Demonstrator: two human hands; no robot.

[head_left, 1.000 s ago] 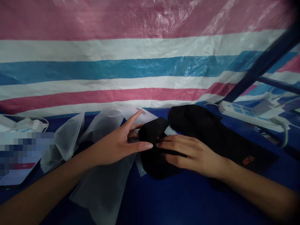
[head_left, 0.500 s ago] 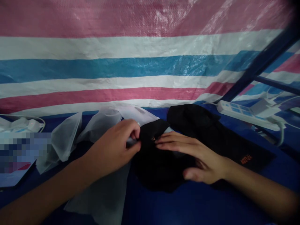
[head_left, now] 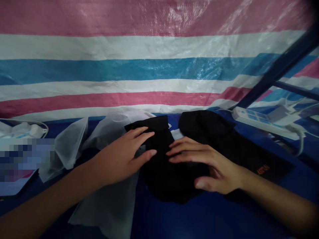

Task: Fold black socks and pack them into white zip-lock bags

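A dark black cloth piece (head_left: 171, 181), sock-like in shape, lies bunched on the blue surface in front of me. Its upper end (head_left: 152, 122) spreads out flat toward the back left. Over the left edge of this cloth is my left hand (head_left: 124, 152), its fingers apart and the tips at the fabric. My right hand (head_left: 206, 162) rests by the cloth's right side, fingers stretched out and thumb apart. Neither hand grips anything. To the right lies a second black cloth piece (head_left: 224, 142) with orange lettering near its end.
Translucent plastic bags (head_left: 66, 142) lie at left, and another bag (head_left: 107, 209) is under my left forearm. A white power strip (head_left: 264, 121) with cables sits at back right beside a blue metal frame (head_left: 276, 71). A striped tarp (head_left: 149, 69) hangs behind.
My left hand has let go of the cloth's edge, and its fingers have spread. The cloth's upper end now lies farther back and left. My right hand has barely moved.
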